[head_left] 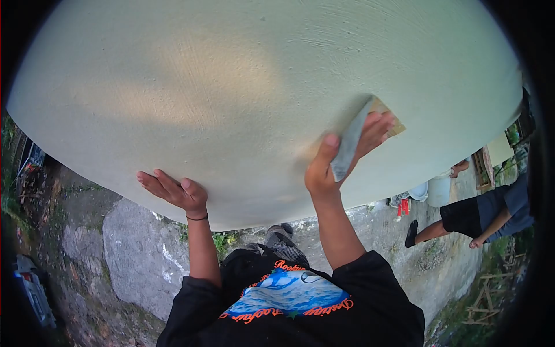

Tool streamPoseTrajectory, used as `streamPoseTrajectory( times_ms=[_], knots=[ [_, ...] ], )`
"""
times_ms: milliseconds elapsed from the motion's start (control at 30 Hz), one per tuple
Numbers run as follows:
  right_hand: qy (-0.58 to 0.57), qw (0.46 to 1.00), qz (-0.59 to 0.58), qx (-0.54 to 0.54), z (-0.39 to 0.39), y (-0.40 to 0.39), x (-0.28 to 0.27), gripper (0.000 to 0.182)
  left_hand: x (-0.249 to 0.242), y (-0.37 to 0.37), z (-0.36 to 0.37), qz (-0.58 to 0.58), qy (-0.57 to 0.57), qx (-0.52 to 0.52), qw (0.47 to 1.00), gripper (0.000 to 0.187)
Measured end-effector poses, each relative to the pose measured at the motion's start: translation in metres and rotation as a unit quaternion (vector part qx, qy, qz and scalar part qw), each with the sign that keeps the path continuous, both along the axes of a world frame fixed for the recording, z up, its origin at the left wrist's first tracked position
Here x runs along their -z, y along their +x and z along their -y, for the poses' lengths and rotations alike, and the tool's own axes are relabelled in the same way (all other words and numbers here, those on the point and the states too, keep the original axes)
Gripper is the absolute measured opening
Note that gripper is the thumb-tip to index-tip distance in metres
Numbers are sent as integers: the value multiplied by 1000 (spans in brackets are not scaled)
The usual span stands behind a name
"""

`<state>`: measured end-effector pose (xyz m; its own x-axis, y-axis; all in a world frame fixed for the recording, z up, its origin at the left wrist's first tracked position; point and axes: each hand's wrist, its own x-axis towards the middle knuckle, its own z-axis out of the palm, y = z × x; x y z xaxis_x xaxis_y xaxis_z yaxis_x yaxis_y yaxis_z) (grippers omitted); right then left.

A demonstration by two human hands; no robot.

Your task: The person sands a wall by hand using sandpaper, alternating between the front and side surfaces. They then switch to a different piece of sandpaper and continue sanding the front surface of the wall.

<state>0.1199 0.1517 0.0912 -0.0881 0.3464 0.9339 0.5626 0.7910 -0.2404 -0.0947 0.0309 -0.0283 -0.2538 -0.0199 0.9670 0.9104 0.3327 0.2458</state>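
A broad pale green-grey wall surface point(243, 104) fills the upper view, with streaky brush-like marks and small bumps. My right hand point(326, 165) presses a folded sheet of sandpaper point(348, 147) against it. The sheet's grey side wraps over the palm and its tan side shows behind the fingertips. Thumb and fingers lie on either side of the grey fold. My left hand point(176, 194) rests on the lower left of the wall, fingers stretched out and holding nothing. A dark band circles that wrist.
Another person point(468, 217) in dark shorts stands at the right, near a white bucket point(439, 191) and a red item point(403, 207). Rough concrete ground point(141, 248) lies below the wall. Wooden pieces point(484, 303) lie at lower right.
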Motion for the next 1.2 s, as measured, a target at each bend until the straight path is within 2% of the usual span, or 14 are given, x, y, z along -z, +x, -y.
streamPoseTrajectory(
  times_ms=[133,167,267,333,433,500,633,733,800,867,967,1033,1100,1200],
  knots=[
    [-39,984,172,-31,27,3,120,63,1,-1,1,0,-3,-2,1000,55],
    [-52,991,116,-40,22,13,126,65,2,-2,0,1,2,-6,1000,55],
    [-90,995,-5,52,-10,43,74,65,6,-4,6,-2,-12,-1,1000,54],
    [-168,963,-210,-25,-35,54,31,65,4,-4,4,-8,-5,-3,1000,54],
    [-121,960,-242,-73,-24,27,-10,65,6,-6,3,-12,2,9,1000,54],
    [-2,1000,-11,19,-2,4,11,62,5,-6,2,-10,2,6,1000,54],
    [-33,981,192,-27,25,15,129,62,5,-4,4,-7,0,7,1000,54],
    [-68,988,140,-8,4,46,134,65,6,-5,5,-5,-3,3,1000,54],
    [-104,994,-8,21,-13,48,78,63,7,-6,5,-6,-4,4,1000,54],
    [-75,989,-125,9,-23,39,20,66,6,-5,3,-11,2,7,1000,54],
    [-33,997,-67,9,-8,12,8,68,5,-5,3,-9,4,4,1000,54],
    [16,998,61,7,15,-12,48,66,6,-4,3,-4,4,6,1000,54],
    [-25,988,138,-63,34,-8,108,66,5,-2,4,-5,-1,8,1000,54],
    [-91,984,138,-65,25,25,145,67,6,-2,4,-7,4,9,1000,54]
  ],
)
